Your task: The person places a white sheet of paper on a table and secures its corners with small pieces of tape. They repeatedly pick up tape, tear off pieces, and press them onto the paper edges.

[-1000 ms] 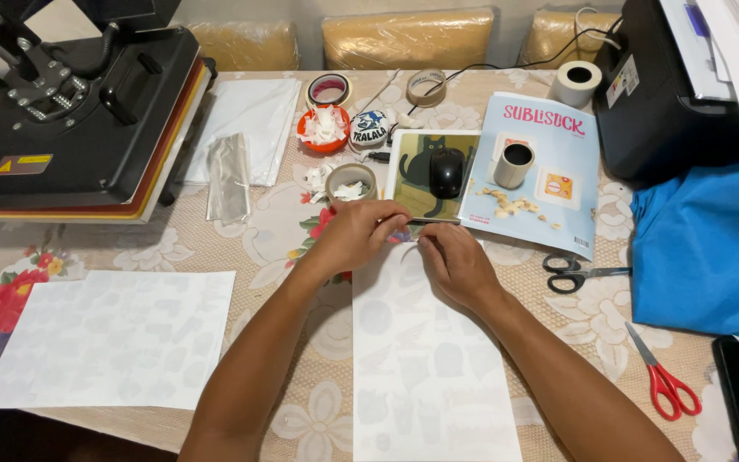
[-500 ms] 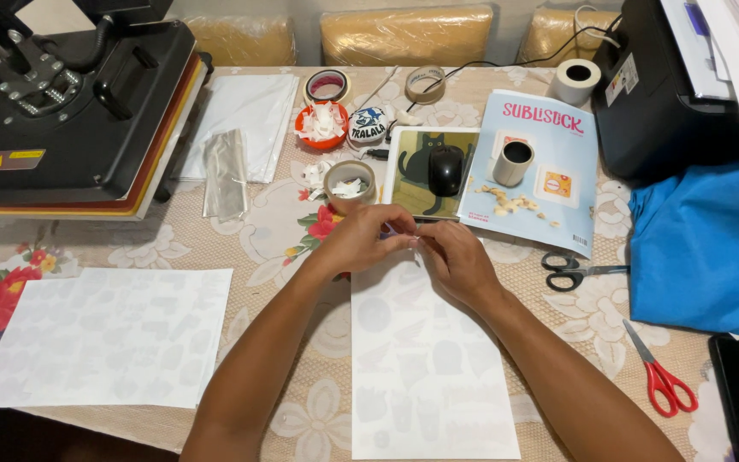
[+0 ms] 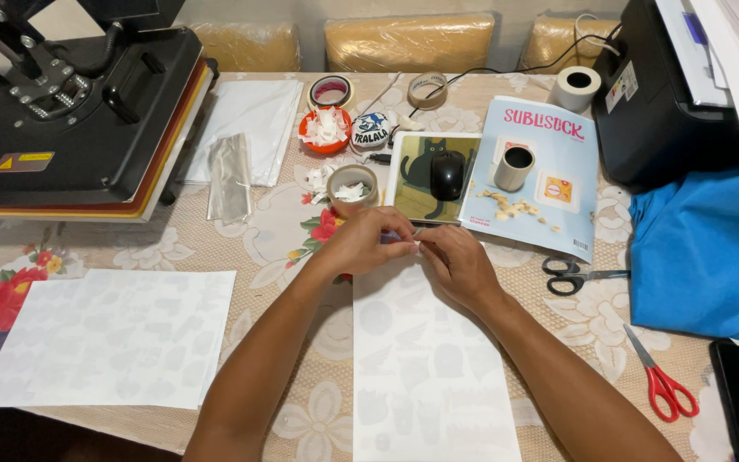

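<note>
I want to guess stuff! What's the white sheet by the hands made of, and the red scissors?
The white sheet looks like thin, slightly glossy paper or film: it lies flat with faint shapes showing. The red scissors seem to have shiny plastic handles and grey metal blades.

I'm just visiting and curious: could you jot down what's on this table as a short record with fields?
Left hand: pinching the top edge of the white sheet
Right hand: at the same edge, fingers meeting the left's
Second sheet: flat, to the left
Heat press: far left
Tape roll: just beyond the hands
Mouse: on a cat-picture pad
Scissors: black pair, red pair, right
Blue cloth: right edge
</note>
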